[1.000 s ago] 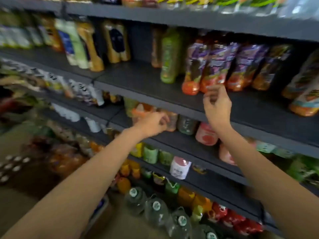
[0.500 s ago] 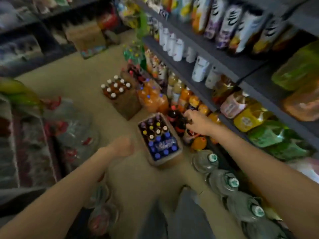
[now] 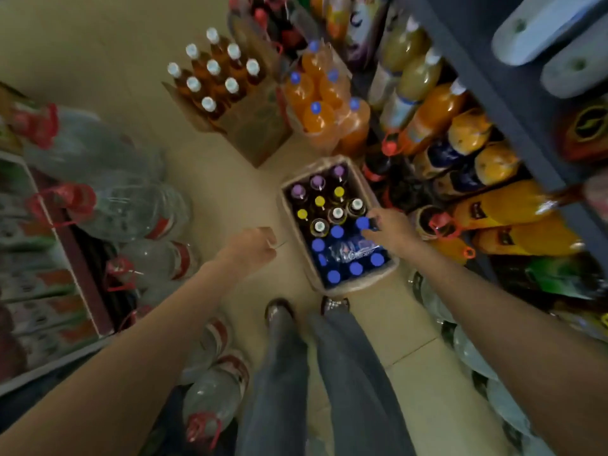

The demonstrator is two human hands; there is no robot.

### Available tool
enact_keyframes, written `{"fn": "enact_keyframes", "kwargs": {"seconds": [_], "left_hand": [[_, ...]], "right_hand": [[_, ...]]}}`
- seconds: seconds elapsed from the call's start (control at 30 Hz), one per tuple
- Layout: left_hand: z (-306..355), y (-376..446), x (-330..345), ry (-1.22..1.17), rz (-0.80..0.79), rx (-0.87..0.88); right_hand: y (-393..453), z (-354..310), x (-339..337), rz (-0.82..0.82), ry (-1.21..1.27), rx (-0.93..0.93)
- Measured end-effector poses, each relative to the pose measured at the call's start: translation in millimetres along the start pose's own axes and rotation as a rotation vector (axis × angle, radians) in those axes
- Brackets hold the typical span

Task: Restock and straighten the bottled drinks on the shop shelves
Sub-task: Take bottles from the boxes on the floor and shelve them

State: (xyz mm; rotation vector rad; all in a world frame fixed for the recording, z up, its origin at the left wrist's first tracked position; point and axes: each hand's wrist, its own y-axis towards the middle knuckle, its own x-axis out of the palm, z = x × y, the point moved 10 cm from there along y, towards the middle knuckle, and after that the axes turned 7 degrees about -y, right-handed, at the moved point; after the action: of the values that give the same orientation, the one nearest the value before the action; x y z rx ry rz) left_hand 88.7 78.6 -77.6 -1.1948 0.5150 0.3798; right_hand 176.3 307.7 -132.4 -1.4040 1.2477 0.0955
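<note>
the right hand (image 3: 386, 227) is pinching a blue-capped bottle (image 3: 362, 222) standing in the crate (image 3: 291, 222) on the floor. the left hand (image 3: 255, 246) is hanging loosely curled, holding nothing. lifting by the cap risks slipping, or snagging the plastic wrap (image 3: 352, 251).

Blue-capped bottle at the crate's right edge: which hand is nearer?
Right. The right hand has fingers on the blue-capped bottle; the left hand hangs outside the crate's left side.
</note>
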Motion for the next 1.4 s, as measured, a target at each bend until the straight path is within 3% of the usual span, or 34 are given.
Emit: {"fn": "enact_keyframes", "kwargs": {"seconds": [0.23, 0.43, 0.6, 0.67, 0.8, 0.87, 0.93, 1.0, 1.07, 1.1, 1.2, 1.3, 1.4], "left_hand": [[-26, 157, 62, 0.023, 0.003, 0.157], [-57, 238, 101, -0.16, 0.134, 0.206], [-61, 244, 97, -0.286, 0.183, 0.223], [-51, 235, 89, -0.362, 0.139, 0.247], [2, 209, 63, -0.408, 0.049, 0.5], [22, 201, 58, -0.371, 0.009, 0.556], [34, 198, 58, -0.541, -0.053, 0.562], [25, 200, 51, -0.775, -0.029, 0.437], [-1, 201, 42, -0.841, 0.097, 0.3], [-21, 205, 41, -0.876, 0.156, 0.235], [-78, 212, 45, -1.032, 0.247, 0.086], [-113, 223, 54, -1.035, 0.244, 0.039], [-124, 230, 60, -0.979, 0.235, 0.028]], "right_hand": [[161, 6, 118, 0.118, -0.057, -0.058], [239, 10, 179, 0.17, -0.281, -0.005], [220, 1, 141, 0.215, -0.183, -0.089], [193, -22, 113, 0.204, -0.187, -0.227], [126, -75, 62, 0.097, -0.289, -0.511], [94, -106, 23, 0.141, -0.29, -0.634], [73, -130, -20, 0.26, -0.151, -0.75], [84, -124, -43, 0.248, 0.159, -0.69], [121, -99, -29, 0.163, 0.527, -0.507], [142, -81, -11, 0.167, 0.567, -0.384], [194, -30, 69, 0.139, 0.177, -0.087], [211, -26, 170, -0.068, -0.189, -0.132], [223, -34, 215, -0.061, -0.327, -0.146]]}}
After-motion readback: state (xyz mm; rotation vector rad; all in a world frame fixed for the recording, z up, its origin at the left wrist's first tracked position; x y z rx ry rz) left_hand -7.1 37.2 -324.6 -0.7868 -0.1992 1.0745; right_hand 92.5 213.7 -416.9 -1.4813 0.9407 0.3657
